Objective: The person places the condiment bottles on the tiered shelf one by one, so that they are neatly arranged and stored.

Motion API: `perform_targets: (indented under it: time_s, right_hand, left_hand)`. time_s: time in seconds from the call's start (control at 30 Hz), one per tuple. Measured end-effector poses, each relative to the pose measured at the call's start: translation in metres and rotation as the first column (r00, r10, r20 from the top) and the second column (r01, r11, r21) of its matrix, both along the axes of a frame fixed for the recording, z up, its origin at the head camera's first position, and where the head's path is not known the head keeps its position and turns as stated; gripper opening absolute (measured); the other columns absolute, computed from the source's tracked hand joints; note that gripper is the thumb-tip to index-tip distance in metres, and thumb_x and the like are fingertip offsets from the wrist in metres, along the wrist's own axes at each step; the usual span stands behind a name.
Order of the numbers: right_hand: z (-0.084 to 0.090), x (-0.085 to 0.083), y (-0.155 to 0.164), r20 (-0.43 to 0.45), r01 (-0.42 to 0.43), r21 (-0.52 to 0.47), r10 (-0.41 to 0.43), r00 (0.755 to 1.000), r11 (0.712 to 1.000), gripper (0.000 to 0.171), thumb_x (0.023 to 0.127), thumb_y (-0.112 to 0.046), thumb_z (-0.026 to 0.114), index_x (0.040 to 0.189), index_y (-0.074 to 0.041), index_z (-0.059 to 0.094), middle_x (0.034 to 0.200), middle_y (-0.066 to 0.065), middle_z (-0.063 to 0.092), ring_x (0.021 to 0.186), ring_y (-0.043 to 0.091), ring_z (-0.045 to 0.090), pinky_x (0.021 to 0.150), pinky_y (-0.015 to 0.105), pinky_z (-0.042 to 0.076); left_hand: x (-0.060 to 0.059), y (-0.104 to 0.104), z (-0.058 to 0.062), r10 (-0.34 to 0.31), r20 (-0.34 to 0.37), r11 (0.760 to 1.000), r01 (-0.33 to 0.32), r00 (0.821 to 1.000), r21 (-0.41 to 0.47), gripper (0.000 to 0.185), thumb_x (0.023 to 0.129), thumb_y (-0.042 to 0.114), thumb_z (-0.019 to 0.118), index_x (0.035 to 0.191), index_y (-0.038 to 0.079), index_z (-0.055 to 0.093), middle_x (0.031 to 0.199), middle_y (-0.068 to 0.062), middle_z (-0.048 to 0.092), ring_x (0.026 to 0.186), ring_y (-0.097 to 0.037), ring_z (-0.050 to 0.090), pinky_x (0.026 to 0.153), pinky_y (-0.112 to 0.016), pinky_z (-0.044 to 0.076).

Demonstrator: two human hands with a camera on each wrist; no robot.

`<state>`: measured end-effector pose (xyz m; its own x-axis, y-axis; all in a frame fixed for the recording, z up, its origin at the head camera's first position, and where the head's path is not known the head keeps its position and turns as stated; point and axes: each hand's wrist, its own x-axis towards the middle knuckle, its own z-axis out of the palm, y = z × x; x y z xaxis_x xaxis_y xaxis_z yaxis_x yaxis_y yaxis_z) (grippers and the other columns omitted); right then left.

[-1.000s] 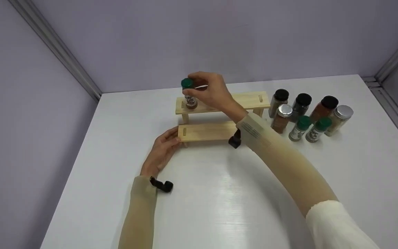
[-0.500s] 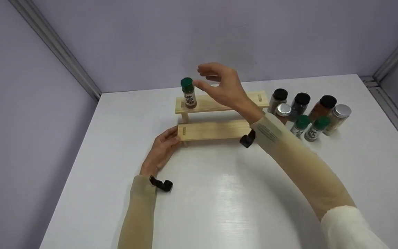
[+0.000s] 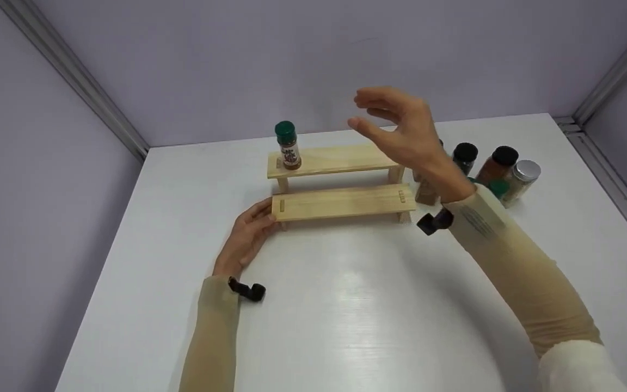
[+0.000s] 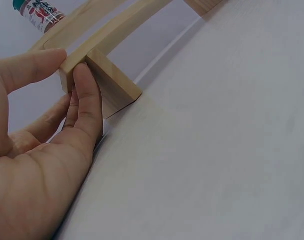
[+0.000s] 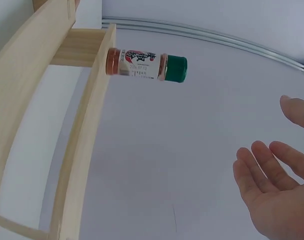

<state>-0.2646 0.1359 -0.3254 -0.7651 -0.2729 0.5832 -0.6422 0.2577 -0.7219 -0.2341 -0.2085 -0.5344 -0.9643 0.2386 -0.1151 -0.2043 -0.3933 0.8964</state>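
Observation:
A two-tier wooden rack (image 3: 340,202) stands on the white table. On the left end of its upper shelf (image 3: 346,159) a small spice jar (image 3: 290,154) with a green cap stands upright, its printed label plain in the right wrist view. My left hand (image 3: 247,237) pinches the left end of the lower shelf (image 4: 116,30), thumb on top and fingers beneath, beside the leg. Raised above the rack's right end, my right hand (image 3: 406,130) has its fingers apart and holds nothing. In the right wrist view that hand (image 5: 277,190) is well away from the jar.
Several spice jars stand right of the rack, partly hidden by the right arm: a black-capped jar (image 3: 464,155), a red-brown jar (image 3: 494,171), a silver-lidded jar (image 3: 521,182) and a green-capped one (image 3: 498,189). A wall (image 3: 226,71) rises behind the table.
My right hand has let go of the green-capped jar on the upper shelf and moved up and right. The left hand keeps its grip on the lower shelf. The head view has shifted slightly.

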Motion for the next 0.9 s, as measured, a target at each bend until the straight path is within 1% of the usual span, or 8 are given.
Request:
perform_targets:
  time_s: [0.07, 0.23, 0.43, 0.5, 0.6, 0.67, 0.77, 0.9]
  right_hand:
    - [0.004, 0.004, 0.010, -0.023, 0.014, 0.005, -0.014, 1.000, 1.000, 0.044, 0.099, -0.014, 0.079, 0.138, 0.001, 0.068, 0.133, 0.017, 0.072, 0.125, 0.026, 0.069, 0.112, 0.033, 0.054]
    - [0.014, 0.016, 0.034, -0.029, 0.073, 0.019, -0.072, 0.997, 0.997, 0.045, 0.097, -0.010, 0.080, 0.137, 0.003, 0.068, 0.133, 0.015, 0.073, 0.124, 0.025, 0.069, 0.112, 0.032, 0.054]
    - [0.025, 0.030, 0.070, -0.008, 0.195, 0.035, -0.195, 0.981, 0.980, 0.041, 0.098, -0.011, 0.079, 0.136, 0.000, 0.070, 0.131, 0.015, 0.074, 0.118, 0.014, 0.070, 0.110, 0.028, 0.054]
    - [0.027, 0.034, 0.082, 0.031, 0.234, 0.021, -0.234, 0.972, 0.972, 0.040, 0.097, -0.013, 0.080, 0.134, -0.001, 0.071, 0.128, 0.013, 0.074, 0.115, 0.010, 0.070, 0.108, 0.026, 0.054]
    - [0.025, 0.038, 0.098, 0.080, 0.278, 0.016, -0.278, 0.957, 0.961, 0.040, 0.096, -0.014, 0.081, 0.134, -0.003, 0.072, 0.126, 0.005, 0.075, 0.115, 0.009, 0.069, 0.108, 0.024, 0.054]
    - [0.021, 0.039, 0.108, 0.102, 0.288, 0.008, -0.287, 0.953, 0.958, 0.041, 0.095, -0.013, 0.082, 0.134, -0.003, 0.072, 0.125, 0.001, 0.075, 0.115, 0.011, 0.069, 0.108, 0.024, 0.054]
    - [0.012, 0.041, 0.123, 0.100, 0.295, 0.022, -0.296, 0.950, 0.955, 0.041, 0.095, -0.011, 0.082, 0.134, -0.003, 0.072, 0.124, -0.004, 0.074, 0.116, 0.011, 0.069, 0.107, 0.021, 0.053]
    - [-0.001, 0.046, 0.142, 0.118, 0.304, 0.015, -0.304, 0.945, 0.952, 0.041, 0.094, -0.010, 0.082, 0.134, -0.001, 0.072, 0.123, -0.006, 0.075, 0.115, 0.011, 0.069, 0.104, 0.018, 0.053]
  left_hand:
    - [0.001, -0.001, 0.001, 0.003, 0.002, 1.000, -0.003, 1.000, -0.004, 0.057, 0.106, -0.003, 0.059, 0.160, -0.003, 0.041, 0.156, -0.019, 0.049, 0.133, -0.024, 0.059, 0.105, -0.031, 0.056]
    - [0.006, -0.003, 0.003, 0.013, 0.017, 1.000, -0.013, 1.000, 0.002, 0.057, 0.105, -0.003, 0.061, 0.159, -0.002, 0.041, 0.156, -0.019, 0.048, 0.136, -0.026, 0.057, 0.106, -0.031, 0.056]
    - [0.008, -0.004, 0.003, 0.018, 0.021, 1.000, -0.018, 1.000, 0.002, 0.059, 0.105, -0.003, 0.061, 0.160, -0.003, 0.040, 0.155, -0.019, 0.049, 0.135, -0.025, 0.057, 0.104, -0.032, 0.057]
    - [0.008, -0.003, 0.002, 0.019, 0.025, 1.000, -0.019, 1.000, 0.007, 0.058, 0.105, -0.003, 0.061, 0.160, -0.003, 0.040, 0.154, -0.019, 0.050, 0.134, -0.025, 0.058, 0.105, -0.031, 0.056]
    - [0.008, -0.003, 0.001, 0.025, 0.032, 1.000, -0.025, 0.999, 0.005, 0.059, 0.105, -0.003, 0.061, 0.160, -0.002, 0.040, 0.152, -0.017, 0.050, 0.133, -0.023, 0.058, 0.104, -0.029, 0.056]
    - [0.009, -0.004, 0.001, 0.029, 0.036, 1.000, -0.029, 0.999, 0.000, 0.060, 0.105, -0.002, 0.061, 0.161, -0.002, 0.039, 0.152, -0.016, 0.050, 0.132, -0.022, 0.058, 0.104, -0.027, 0.056]
    - [0.010, -0.005, 0.001, 0.035, 0.040, 0.999, -0.035, 0.999, 0.000, 0.060, 0.105, -0.002, 0.062, 0.161, -0.002, 0.039, 0.151, -0.015, 0.050, 0.131, -0.021, 0.058, 0.102, -0.026, 0.056]
    - [0.012, -0.006, 0.001, 0.037, 0.038, 0.999, -0.038, 0.999, 0.021, 0.058, 0.105, -0.003, 0.062, 0.160, -0.002, 0.041, 0.152, -0.017, 0.050, 0.132, -0.023, 0.058, 0.102, -0.027, 0.056]
